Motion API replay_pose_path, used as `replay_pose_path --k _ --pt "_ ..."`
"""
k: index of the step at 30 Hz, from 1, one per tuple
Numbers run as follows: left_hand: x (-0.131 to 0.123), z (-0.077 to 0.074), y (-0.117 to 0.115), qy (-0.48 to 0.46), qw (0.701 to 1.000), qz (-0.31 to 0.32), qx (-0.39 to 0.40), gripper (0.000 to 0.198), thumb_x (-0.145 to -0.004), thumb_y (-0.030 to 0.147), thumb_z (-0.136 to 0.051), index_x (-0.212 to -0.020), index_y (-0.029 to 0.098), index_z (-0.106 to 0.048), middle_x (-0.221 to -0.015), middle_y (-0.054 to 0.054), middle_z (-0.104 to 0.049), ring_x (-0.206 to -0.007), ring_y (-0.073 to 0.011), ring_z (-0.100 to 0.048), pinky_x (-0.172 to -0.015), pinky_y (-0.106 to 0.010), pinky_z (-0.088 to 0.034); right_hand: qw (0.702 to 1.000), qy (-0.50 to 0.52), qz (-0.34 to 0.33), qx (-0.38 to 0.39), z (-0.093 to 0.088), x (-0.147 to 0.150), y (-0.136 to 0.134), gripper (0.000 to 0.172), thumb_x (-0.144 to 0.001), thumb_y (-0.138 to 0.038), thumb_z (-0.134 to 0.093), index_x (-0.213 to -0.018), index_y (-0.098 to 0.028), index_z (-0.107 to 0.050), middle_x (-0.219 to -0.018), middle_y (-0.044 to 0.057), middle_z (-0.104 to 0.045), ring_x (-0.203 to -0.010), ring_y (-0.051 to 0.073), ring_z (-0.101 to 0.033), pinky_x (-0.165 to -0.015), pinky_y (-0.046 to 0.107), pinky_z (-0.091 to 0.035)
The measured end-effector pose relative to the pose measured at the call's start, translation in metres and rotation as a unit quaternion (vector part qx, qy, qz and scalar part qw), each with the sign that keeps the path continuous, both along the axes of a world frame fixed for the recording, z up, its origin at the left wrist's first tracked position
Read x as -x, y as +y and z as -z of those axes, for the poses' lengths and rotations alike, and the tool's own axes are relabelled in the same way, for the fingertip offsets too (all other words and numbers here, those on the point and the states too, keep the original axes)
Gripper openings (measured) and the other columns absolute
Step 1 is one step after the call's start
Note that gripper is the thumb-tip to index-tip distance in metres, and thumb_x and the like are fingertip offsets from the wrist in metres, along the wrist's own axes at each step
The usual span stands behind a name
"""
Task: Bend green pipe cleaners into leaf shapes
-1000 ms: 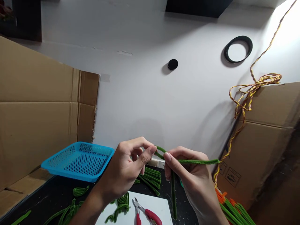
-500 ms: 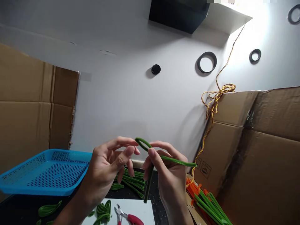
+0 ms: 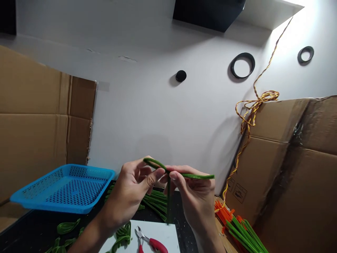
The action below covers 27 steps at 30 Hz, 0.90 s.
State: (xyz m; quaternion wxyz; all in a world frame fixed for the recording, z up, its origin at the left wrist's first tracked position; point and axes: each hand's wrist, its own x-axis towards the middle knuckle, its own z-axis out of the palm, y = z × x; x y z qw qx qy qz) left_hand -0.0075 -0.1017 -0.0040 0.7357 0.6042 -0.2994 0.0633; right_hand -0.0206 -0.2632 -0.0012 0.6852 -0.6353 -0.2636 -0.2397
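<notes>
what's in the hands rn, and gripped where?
A green pipe cleaner. Both hands pinch it at its bent loop: left hand on the loop's left side, right hand at the crossing; the ends stick out free.

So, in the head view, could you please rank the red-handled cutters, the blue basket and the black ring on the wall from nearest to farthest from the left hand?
1. Red-handled cutters: just below the left hand, on the white sheet.
2. Blue basket: to its left.
3. Black ring: up on the wall, far right.
</notes>
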Motion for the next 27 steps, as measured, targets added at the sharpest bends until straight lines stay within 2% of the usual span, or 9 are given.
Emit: replay_pose_path --k 4,9,15,19,24,27 --pt "-0.007 0.004 0.007 -0.005 0.996 -0.089 0.003 0.037 -0.090 0.051 -0.076 -0.101 0.017 -0.068 -0.063 0.004 -0.053 -0.056 -0.0042 -0.047 -0.049 -0.012 -0.038 0.995 -0.022 0.017 0.092 -0.004 -0.002 -0.008 0.012 -0.090 -0.032 -0.081 -0.094 -0.022 -0.086 -0.086 0.005 -0.075 -0.068 0.008 -0.066 -0.057 0.014 -0.054" --pt "-0.011 0.004 0.015 -0.027 0.985 -0.156 -0.065 0.033 -0.093 0.049 -0.071 -0.105 0.018 -0.068 -0.072 0.003 -0.060 -0.066 -0.0062 -0.054 -0.061 -0.016 -0.045 0.995 -0.003 0.024 0.092 -0.005 -0.005 -0.008 0.020 -0.085 -0.037 -0.086 -0.097 -0.021 -0.083 -0.088 0.005 -0.075 -0.074 0.011 -0.070 -0.059 0.016 -0.058" --pt "-0.002 -0.003 0.017 -0.084 0.970 -0.168 -0.153 0.039 -0.099 0.060 -0.057 -0.099 0.022 -0.065 -0.090 0.002 -0.064 -0.080 -0.0064 -0.057 -0.066 -0.017 -0.044 0.998 0.059 -0.005 -0.005 0.000 -0.009 0.000 0.037 -0.085 -0.048 -0.086 -0.084 -0.012 -0.079 -0.072 0.006 -0.068 -0.057 0.010 -0.062 -0.048 0.016 -0.054" --pt "0.007 -0.006 0.012 -0.094 0.966 -0.156 -0.182 0.040 -0.101 0.062 -0.053 -0.099 0.025 -0.066 -0.089 0.004 -0.066 -0.078 -0.0067 -0.060 -0.070 -0.019 -0.047 0.994 0.093 -0.044 -0.043 0.004 -0.013 0.007 0.040 -0.082 -0.049 -0.088 -0.083 -0.011 -0.076 -0.067 0.003 -0.062 -0.049 0.007 -0.054 -0.040 0.014 -0.047" --pt "0.006 -0.005 0.006 -0.098 0.966 -0.158 -0.177 0.037 -0.100 0.059 -0.057 -0.097 0.024 -0.066 -0.088 0.002 -0.070 -0.077 -0.0084 -0.064 -0.069 -0.020 -0.049 0.992 0.079 -0.070 -0.070 0.007 -0.016 0.011 0.039 -0.082 -0.048 -0.089 -0.083 -0.012 -0.073 -0.068 0.001 -0.059 -0.055 0.007 -0.053 -0.042 0.014 -0.047" --pt "0.002 -0.003 0.000 -0.072 0.978 -0.147 -0.128 0.032 -0.097 0.055 -0.065 -0.099 0.023 -0.067 -0.087 0.002 -0.072 -0.076 -0.0080 -0.066 -0.065 -0.017 -0.049 0.994 0.062 -0.056 -0.067 0.010 -0.017 0.012 0.039 -0.085 -0.049 -0.086 -0.083 -0.013 -0.072 -0.072 0.003 -0.061 -0.059 0.007 -0.053 -0.044 0.014 -0.048"
